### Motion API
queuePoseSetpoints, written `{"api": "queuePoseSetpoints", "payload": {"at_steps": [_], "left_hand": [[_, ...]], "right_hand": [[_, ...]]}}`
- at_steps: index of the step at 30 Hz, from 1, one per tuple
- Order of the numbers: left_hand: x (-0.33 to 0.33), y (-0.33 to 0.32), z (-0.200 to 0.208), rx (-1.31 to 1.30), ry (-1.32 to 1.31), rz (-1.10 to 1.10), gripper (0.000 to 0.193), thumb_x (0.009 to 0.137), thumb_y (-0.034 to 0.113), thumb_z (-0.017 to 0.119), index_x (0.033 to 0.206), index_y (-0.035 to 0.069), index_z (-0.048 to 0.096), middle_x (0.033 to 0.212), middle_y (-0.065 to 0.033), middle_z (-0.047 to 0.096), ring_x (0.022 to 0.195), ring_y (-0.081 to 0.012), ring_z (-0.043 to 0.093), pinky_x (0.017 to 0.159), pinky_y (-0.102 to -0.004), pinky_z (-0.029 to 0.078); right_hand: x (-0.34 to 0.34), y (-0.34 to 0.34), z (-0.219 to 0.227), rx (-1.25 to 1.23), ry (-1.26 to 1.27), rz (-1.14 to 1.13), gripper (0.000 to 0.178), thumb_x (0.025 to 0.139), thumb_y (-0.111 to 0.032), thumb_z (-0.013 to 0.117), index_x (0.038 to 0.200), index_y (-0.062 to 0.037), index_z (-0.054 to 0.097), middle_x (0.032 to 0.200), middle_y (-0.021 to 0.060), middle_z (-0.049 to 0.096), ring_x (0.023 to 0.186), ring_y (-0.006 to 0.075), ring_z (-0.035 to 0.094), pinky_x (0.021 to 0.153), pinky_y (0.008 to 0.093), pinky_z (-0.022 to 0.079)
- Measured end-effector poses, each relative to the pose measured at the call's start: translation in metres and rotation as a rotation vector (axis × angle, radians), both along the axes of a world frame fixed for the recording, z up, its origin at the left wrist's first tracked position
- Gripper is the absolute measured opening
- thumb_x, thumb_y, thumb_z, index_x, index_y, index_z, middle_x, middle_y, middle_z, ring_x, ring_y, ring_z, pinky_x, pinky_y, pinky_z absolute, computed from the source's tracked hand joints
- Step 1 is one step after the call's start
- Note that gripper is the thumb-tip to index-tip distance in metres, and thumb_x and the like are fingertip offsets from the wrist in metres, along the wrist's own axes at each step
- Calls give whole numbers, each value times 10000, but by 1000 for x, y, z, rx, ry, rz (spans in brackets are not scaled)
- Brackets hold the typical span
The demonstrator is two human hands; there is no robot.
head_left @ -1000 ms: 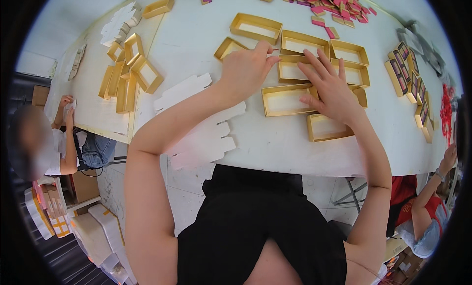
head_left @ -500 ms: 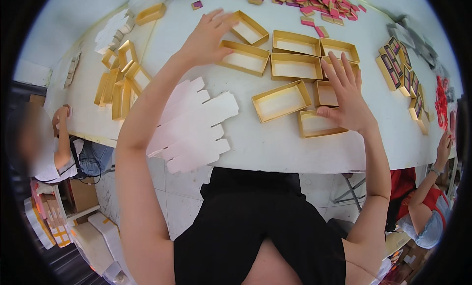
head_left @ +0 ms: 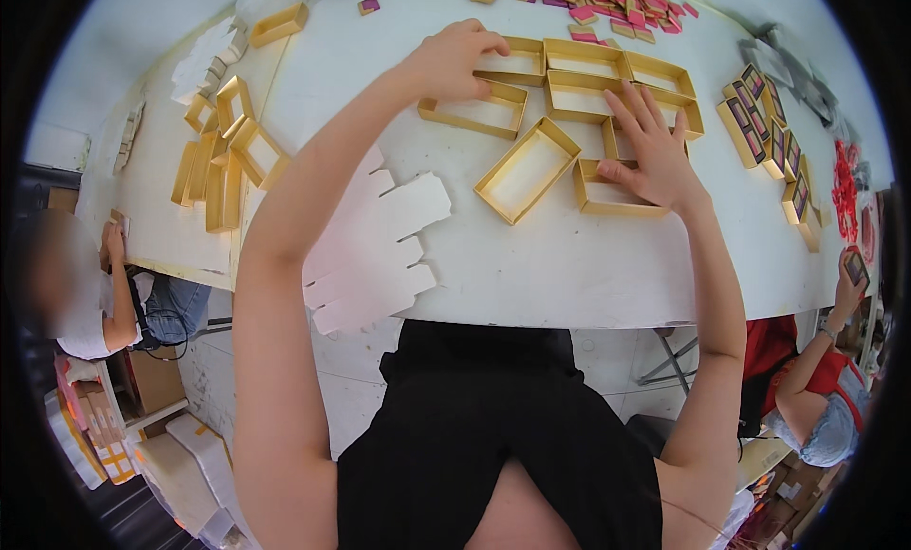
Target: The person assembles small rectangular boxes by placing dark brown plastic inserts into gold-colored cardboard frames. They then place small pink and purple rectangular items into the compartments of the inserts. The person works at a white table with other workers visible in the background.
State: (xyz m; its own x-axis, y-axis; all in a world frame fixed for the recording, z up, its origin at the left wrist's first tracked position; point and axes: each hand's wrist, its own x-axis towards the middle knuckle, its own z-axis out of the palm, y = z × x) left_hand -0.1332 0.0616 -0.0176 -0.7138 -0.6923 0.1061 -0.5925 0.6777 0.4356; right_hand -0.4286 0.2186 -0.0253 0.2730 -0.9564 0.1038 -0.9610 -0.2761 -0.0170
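Observation:
At the far middle of the table, my left hand (head_left: 454, 62) curls its fingers and thumb around the left end of a gold, open rectangular box (head_left: 521, 66). That box lies against a row of similar gold boxes (head_left: 585, 55). My right hand (head_left: 659, 167), fingers spread, rests over the cluster's right side, hiding parts of the boxes beneath. Below its palm lies a front gold box (head_left: 622, 205). A tilted gold box (head_left: 495, 202) sits left of that. Another gold box (head_left: 465, 120) lies just below my left hand.
Flat white card blanks (head_left: 380, 237) lie left of centre. More gold boxes (head_left: 223, 194) stand at the left. Small pink-and-gold pieces (head_left: 617, 4) are heaped at the back. Filled boxes (head_left: 750, 132) lie right. People sit at both sides, one holding a small box (head_left: 856, 265).
My left hand has moved right and closed on the far-left box, which has turned straighter against the row. The upper boxes have shifted; the near loose box has turned more steeply.

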Motion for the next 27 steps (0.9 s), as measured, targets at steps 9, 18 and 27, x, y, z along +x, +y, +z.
{"api": "queuePoseSetpoints", "payload": {"at_steps": [9, 18, 27], "left_hand": [[23, 30, 22, -101, -14, -88, 838, 797, 472, 731, 1479, 151, 365, 1497, -174, 340, 1399, -345, 291, 1104, -471, 337], [5, 116, 16, -334, -349, 52, 1005, 778, 478, 753, 1561, 211, 182, 1611, -213, 47, 1478, -462, 32, 1023, -778, 211], [-25, 55, 2, -437, -347, -69, 825, 831, 150, 704, 1506, 398, 297, 1607, -186, 97, 1472, -439, 117, 992, -795, 248]], "right_hand": [[-9, -4, 4, -34, -27, 15, 892, 801, -614, 662, 1526, -235, 305, 1615, 83, 202, 1488, 346, 160, 1092, 737, 101], [-16, 17, 15, -1, 44, -94, 1035, 701, -427, 831, 1544, -259, 255, 1617, 59, 194, 1496, 345, 120, 1099, 731, 122], [-42, 22, 15, -58, 4, -204, 726, 790, -228, 773, 1439, -295, 456, 1594, 49, 249, 1486, 313, 175, 1105, 699, 179]]}}
